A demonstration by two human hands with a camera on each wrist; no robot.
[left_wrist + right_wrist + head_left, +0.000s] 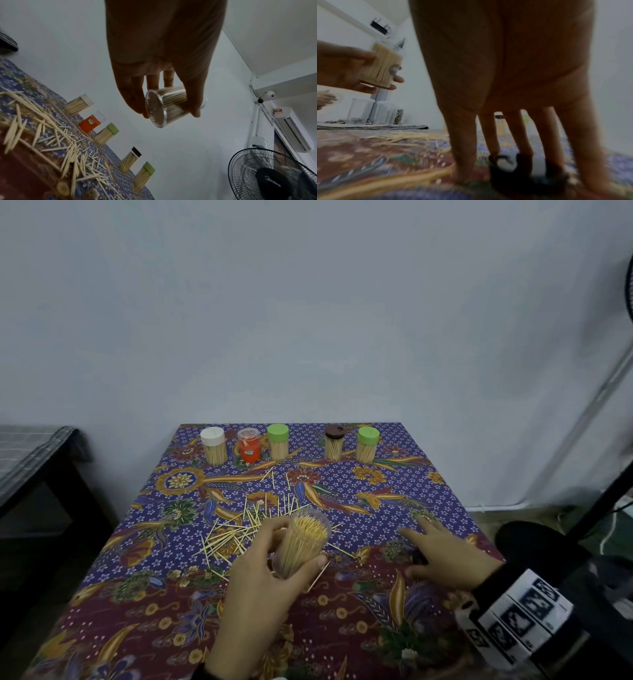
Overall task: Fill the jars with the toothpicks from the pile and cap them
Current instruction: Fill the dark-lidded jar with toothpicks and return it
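My left hand (260, 577) grips a clear uncapped jar (303, 542) packed with toothpicks and holds it tilted above the table; from below the jar (164, 106) shows its round base. Loose toothpicks (239, 529) lie scattered just behind and left of it. My right hand (442, 553) is spread over the cloth to the right, its straight fingers (518, 135) coming down on a small dark cap (510, 170). At the back stand several filled, capped jars: white cap (214, 445), orange jar (249, 445), green (278, 441), brown (334, 441), green (367, 444).
The table wears a patterned blue and maroon cloth (376, 501) and stands against a white wall. A dark bench (34, 467) is to the left. A standing fan (271, 175) is beyond the right edge. Clear containers (361, 111) stand on another surface further off.
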